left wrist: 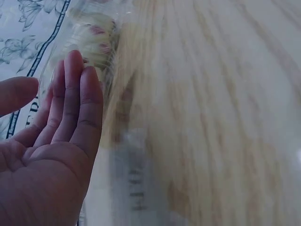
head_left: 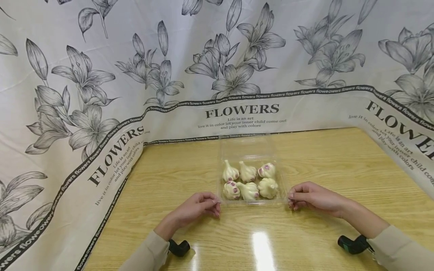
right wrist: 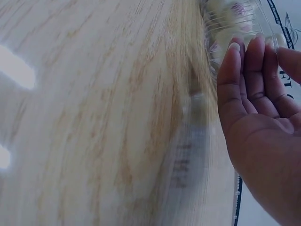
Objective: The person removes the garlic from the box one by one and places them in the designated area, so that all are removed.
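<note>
A clear plastic box [head_left: 237, 202] sits on the table with its lid [head_left: 245, 146] raised at the back. Inside lie several garlic bulbs [head_left: 249, 191] in two rows, whitish with purple patches. My left hand [head_left: 199, 207] is at the box's front left corner, fingertips right at its edge; in the left wrist view its fingers are nearly straight and the thumb stands apart. At the front right corner is my right hand [head_left: 315, 198], fingers loosely bent beside the box wall. In the right wrist view its thumb [right wrist: 290, 61] overlaps the rim.
The wooden table [head_left: 176, 165] carries the box near its middle. A white cloth [head_left: 190, 124] printed with flowers and lettering hangs behind it and along both sides. Black wrist devices [head_left: 179, 247] show below both sleeves.
</note>
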Demonstrator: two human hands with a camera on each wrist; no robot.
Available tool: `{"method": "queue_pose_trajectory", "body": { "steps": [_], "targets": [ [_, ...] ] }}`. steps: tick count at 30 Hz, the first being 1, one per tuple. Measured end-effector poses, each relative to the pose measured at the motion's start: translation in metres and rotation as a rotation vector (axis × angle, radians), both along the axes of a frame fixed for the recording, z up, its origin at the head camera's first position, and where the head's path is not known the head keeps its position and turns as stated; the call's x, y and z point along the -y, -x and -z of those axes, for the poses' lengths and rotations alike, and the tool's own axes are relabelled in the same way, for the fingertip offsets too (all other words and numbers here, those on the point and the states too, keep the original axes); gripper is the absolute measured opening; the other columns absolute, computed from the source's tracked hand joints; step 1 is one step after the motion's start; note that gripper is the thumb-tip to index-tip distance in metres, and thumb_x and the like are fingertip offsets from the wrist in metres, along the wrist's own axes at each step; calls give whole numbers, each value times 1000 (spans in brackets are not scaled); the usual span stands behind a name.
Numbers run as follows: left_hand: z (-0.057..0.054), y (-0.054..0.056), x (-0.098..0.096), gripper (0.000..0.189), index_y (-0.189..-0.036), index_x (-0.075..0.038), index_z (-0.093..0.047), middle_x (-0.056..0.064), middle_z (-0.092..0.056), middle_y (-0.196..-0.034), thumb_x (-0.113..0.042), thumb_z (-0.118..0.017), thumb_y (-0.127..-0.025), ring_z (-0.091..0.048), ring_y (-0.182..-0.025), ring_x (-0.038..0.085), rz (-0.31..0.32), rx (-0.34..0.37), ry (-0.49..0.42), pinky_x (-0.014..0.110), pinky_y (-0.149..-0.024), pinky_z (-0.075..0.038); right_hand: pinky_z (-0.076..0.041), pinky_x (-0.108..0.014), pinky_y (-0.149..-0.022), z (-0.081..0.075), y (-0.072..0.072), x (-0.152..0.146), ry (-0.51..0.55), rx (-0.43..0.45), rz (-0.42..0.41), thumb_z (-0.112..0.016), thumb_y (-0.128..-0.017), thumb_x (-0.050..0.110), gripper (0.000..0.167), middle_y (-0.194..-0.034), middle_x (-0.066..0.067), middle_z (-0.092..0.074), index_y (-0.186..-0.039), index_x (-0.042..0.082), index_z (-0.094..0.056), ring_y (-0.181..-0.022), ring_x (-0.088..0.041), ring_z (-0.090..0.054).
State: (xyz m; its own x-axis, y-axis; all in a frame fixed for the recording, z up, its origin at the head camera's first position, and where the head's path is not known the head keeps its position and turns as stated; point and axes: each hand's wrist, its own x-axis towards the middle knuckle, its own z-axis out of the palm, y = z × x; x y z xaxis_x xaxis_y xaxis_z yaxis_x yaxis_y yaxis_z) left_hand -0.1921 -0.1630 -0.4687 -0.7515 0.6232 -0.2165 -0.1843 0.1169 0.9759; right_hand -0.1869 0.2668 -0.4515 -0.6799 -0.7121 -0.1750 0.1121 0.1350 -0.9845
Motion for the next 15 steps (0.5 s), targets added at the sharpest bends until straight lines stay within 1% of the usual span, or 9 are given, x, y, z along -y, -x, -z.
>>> {"method": "queue_pose_trajectory", "body": {
  "steps": [2, 5, 9, 11, 15],
  "targets": [
    [-1, 3, 1, 29, -123, 12, -57, 21, -66, -106, -13, -51, -108, -68, -95, 23, -27, -1, 18, 41, -93, -59, -58, -39, -86, -1, 0, 1, -1, 0, -2, -47, -110, 15, 36, -105, -18, -62, -113, -20, -56, -97, -22, -63],
    [-2, 8, 1, 32, -129, 9, -55, 19, -65, -110, -13, -54, -107, -68, -97, 23, -83, 1, 24, 42, -95, -59, -58, -39, -86, -3, 0, 2, 2, -7, -6, -47, -110, 15, 34, -105, -17, -62, -112, -18, -58, -96, -24, -63],
    [-4, 14, 0, 42, -139, 10, -47, 18, -64, -113, -13, -56, -106, -68, -96, 23, -149, 18, 9, 43, -95, -59, -58, -39, -86, -4, -1, 3, -5, -22, 1, -47, -110, 14, 32, -104, -17, -63, -111, -16, -59, -97, -26, -64],
    [-5, 17, -2, 45, -143, 10, -45, 18, -63, -115, -13, -56, -105, -68, -94, 22, -173, 20, 4, 42, -94, -59, -58, -39, -86, -5, -1, 3, -15, -27, 11, -47, -110, 14, 31, -104, -18, -63, -111, -15, -59, -98, -26, -64],
    [-7, 27, -6, 46, -145, 7, -43, 19, -61, -121, -14, -56, -106, -67, -95, 21, -201, 22, 3, 39, -91, -60, -59, -40, -86, -6, -2, 3, -45, -47, 44, -49, -109, 14, 30, -106, -21, -63, -114, -15, -57, -98, -28, -65]
  ]
}}
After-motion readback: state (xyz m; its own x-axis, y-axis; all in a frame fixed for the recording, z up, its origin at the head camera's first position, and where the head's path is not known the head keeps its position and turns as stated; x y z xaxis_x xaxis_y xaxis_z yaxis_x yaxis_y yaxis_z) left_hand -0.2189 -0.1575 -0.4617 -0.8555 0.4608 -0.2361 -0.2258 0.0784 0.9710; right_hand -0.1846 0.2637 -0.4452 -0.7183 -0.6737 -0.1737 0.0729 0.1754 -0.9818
